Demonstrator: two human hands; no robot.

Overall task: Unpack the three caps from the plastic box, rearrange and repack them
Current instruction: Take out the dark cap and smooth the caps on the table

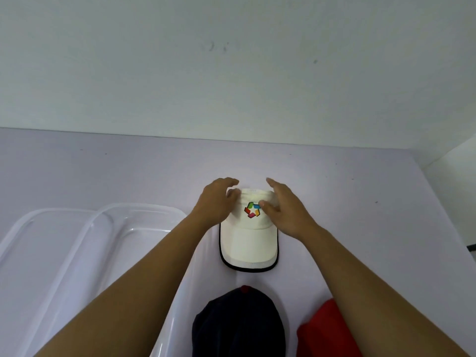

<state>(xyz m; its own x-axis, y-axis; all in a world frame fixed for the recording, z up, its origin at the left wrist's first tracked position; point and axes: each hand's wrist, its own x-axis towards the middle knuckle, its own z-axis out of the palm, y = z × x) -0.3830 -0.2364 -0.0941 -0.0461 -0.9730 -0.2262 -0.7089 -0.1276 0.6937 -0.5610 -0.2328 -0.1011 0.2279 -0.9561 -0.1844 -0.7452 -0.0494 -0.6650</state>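
Two hands, left hand (219, 199) and right hand (286, 210), are cupping the white cap (248, 233) between spread fingers, unclamped; I am judging its crown soft and light, stiffer brim nearer me the surer hold.

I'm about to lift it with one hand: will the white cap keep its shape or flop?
The white cap will probably half flop. Its brim lies flat with a crisp dark edge, so that part likely stays stiff. The crown, between the left hand and right hand, looks like soft cloth and may sag. It seems light and unlikely to roll.
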